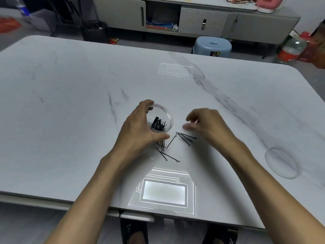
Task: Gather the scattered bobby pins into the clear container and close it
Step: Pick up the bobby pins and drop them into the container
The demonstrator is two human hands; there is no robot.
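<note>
L hand (139, 127) grips clear container (169, 117); R hand (207, 125) over loose bobby pins (185, 137).
L forearm comes in from lower left, thumb & fingers curled round the container's wall on the table (70, 103); stored pins (159, 124) lie inside. R hand is motion-blurred, palm down just above the scattered pins beside the container, fingers loosely bent; can't tell if it pinches one. Clear lid (281, 162) lies well apart, far right.

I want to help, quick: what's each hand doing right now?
Left hand: holding the clear container.
Right hand: blurred near the loose bobby pins, cannot tell.
</note>
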